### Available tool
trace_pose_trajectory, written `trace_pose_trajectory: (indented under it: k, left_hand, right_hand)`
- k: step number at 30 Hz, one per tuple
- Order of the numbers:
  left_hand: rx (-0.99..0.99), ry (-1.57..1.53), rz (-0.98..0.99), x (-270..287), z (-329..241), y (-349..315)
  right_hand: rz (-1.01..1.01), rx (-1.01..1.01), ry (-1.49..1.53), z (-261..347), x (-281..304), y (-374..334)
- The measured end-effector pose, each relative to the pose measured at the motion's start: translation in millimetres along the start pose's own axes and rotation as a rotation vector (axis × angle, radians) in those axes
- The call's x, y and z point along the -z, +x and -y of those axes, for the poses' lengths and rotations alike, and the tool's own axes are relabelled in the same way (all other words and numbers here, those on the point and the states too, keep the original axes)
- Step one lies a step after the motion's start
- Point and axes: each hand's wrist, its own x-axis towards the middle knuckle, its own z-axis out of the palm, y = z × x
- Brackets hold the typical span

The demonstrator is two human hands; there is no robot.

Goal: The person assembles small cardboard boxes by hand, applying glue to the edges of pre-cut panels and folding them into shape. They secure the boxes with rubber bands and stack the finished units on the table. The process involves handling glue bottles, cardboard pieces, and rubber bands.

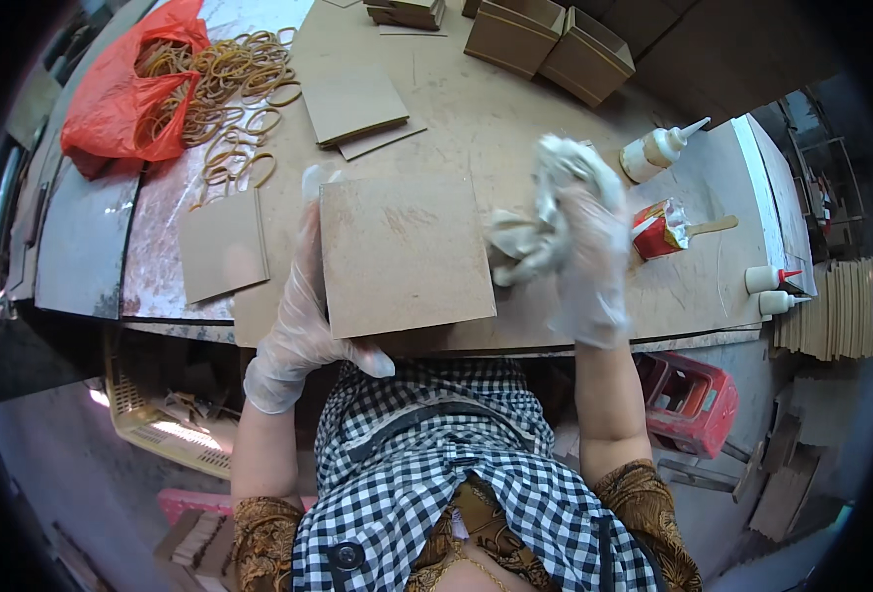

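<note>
A square brown board box (412, 261) is tilted up over the near edge of the worktable, one flat face toward me with a scuffed patch near its top. My left hand (298, 316), in a clear thin glove, grips it along the left side, thumb under the lower edge. Beside its right edge my right hand (594, 247), gloved the same way, is closed on a crumpled whitish cloth (545, 212). Part of the cloth hangs close to the box; whether it touches cannot be told. The box's far side is hidden.
A red plastic bag (111, 118) spills rubber bands (244, 74) at the left. Flat boards (352, 104) lie in the middle, open boxes (584, 54) behind. On the right stand a glue bottle (650, 155), a red container (661, 227) with a wooden stick and small bottles (764, 280).
</note>
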Motion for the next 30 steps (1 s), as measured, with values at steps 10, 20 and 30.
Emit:
trace_pose_trajectory:
  k: [10,20,30]
  left_hand:
    - [-0.03,-0.193,-0.165,22.9,-12.1,-12.1]
    - [0.098,0.627,-0.704,123.2,-33.8,16.3]
    - [0.149,1.48,-0.14,142.4,19.8,91.5]
  right_hand:
    - [-0.651,0.642,-0.447,55.6,143.1,-44.4]
    - [-0.888,0.431,-1.321,-31.1,329.6,5.5]
    - [-0.73,0.717,-0.716,-28.5,174.7,-47.1]
